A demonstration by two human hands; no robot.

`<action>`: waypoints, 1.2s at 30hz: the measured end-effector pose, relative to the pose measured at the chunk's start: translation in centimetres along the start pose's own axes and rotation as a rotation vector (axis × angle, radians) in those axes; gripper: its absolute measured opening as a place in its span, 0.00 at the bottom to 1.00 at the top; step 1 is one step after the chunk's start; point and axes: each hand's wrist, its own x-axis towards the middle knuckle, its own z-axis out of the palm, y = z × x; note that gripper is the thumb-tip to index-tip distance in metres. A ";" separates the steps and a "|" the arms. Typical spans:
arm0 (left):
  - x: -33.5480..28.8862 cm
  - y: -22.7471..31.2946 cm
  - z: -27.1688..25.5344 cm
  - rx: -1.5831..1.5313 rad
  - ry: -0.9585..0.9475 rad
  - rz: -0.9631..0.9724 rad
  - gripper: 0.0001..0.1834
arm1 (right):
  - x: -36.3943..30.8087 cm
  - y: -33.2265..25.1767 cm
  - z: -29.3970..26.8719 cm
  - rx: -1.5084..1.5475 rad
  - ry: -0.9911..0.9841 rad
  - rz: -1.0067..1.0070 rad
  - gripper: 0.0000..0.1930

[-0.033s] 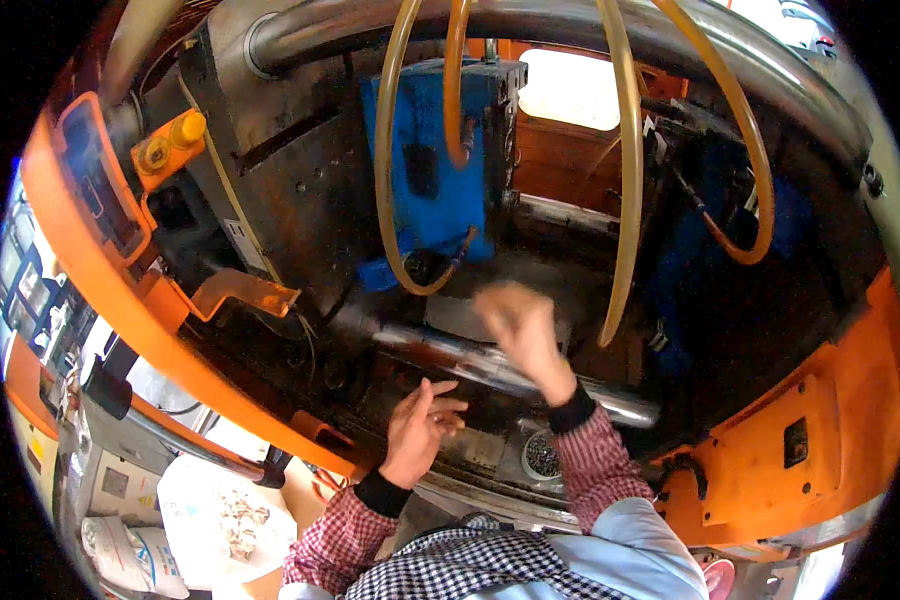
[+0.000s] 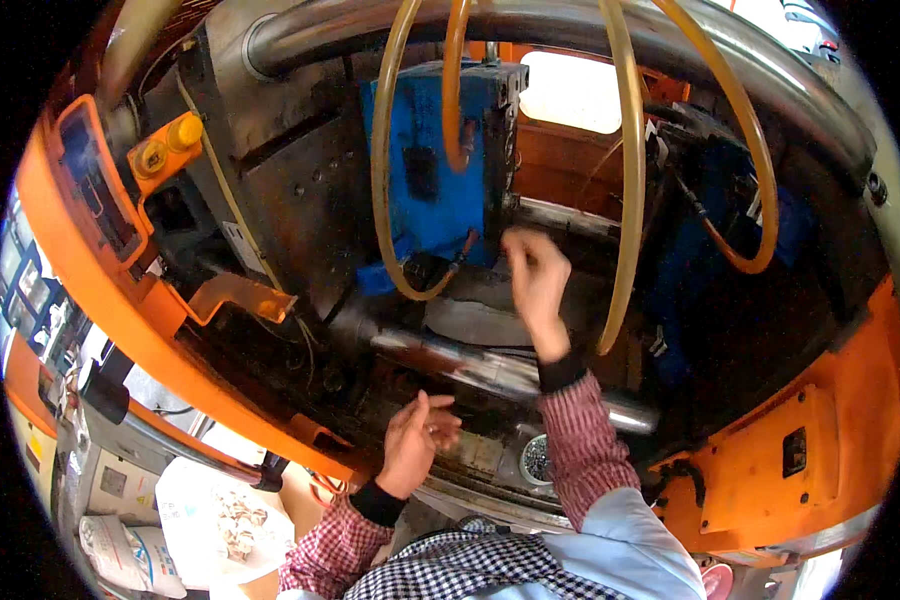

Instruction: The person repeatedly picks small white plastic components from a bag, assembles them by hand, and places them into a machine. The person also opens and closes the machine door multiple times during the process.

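Observation:
My right hand (image 2: 538, 278) reaches into the machine, just right of a blue mould block (image 2: 435, 180). Its fingers are curled together at the block's lower right corner. Whatever they hold, if anything, is hidden. Nearer to me, my left hand (image 2: 416, 440) hovers in front of a shiny metal bar (image 2: 460, 362). Its thumb and fingers are apart, and nothing shows between them. Beside my right forearm stands a round bowl (image 2: 526, 466) of small grey pieces. Amber hoses (image 2: 382, 150) hang in loops around the block.
Orange machine frame parts (image 2: 170, 335) curve along the left, with an orange cover (image 2: 770, 450) at the right. A second dark blue block (image 2: 705, 260) sits right of the opening. At lower left, an open white bag (image 2: 185, 515) holds pale pieces. A thick metal bar (image 2: 570, 35) crosses above.
My right hand has moved farther in and slightly right, toward the edge of the blue mould block. My left hand has dropped a little, its fingers bending slightly.

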 end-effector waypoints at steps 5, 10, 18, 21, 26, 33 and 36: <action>-2.1 -2.0 0.0 0.119 0.065 -0.096 0.23 | 9.0 10.5 6.4 -0.323 0.291 0.016 0.08; -3.3 -3.0 -1.9 0.156 0.104 -0.125 0.22 | 11.5 13.1 9.6 -0.380 0.298 -0.001 0.07; -3.6 -3.6 -2.9 0.092 0.202 -0.129 0.20 | 11.9 13.0 10.4 -0.361 0.116 0.073 0.11; -3.7 -4.2 -3.2 0.088 0.191 -0.122 0.19 | 11.5 12.3 10.2 -0.624 0.031 -0.058 0.15; -3.9 -4.3 -1.8 0.530 0.126 0.150 0.19 | 12.2 11.6 7.3 -0.715 -0.167 -0.050 0.24; -4.5 -4.4 -2.3 0.306 0.018 -0.110 0.20 | -1.6 0.4 -3.0 -0.255 -0.538 -0.060 0.09; -5.4 -5.5 -3.0 0.330 -0.007 -0.160 0.19 | -10.5 -2.8 -12.6 -0.304 -1.129 0.300 0.07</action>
